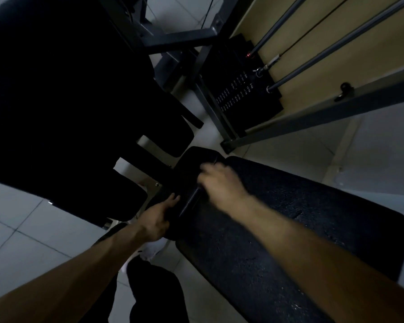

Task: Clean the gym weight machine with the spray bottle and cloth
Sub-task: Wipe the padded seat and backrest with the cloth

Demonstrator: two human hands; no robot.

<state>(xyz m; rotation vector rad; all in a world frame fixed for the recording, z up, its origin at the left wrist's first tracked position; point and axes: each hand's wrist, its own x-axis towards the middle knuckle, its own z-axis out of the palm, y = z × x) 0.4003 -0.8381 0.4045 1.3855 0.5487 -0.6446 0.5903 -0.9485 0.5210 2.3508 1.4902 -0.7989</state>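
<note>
At the frame's centre lies the black textured padded bench [278, 217]. Its upper end is under the blurred right hand [217, 183]; whether the fingers pinch a cloth I cannot tell. The left hand [159, 220] touches its side, fingers straight. Wiping seems in hand; next, the long lower-right part. A black weight stack [240, 89] stands upper right, not obstructing.

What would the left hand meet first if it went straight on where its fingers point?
Probably the small pad: the left hand points up and right, fingertips right at its edge. The frame is dark, so depth is unsure.
</note>
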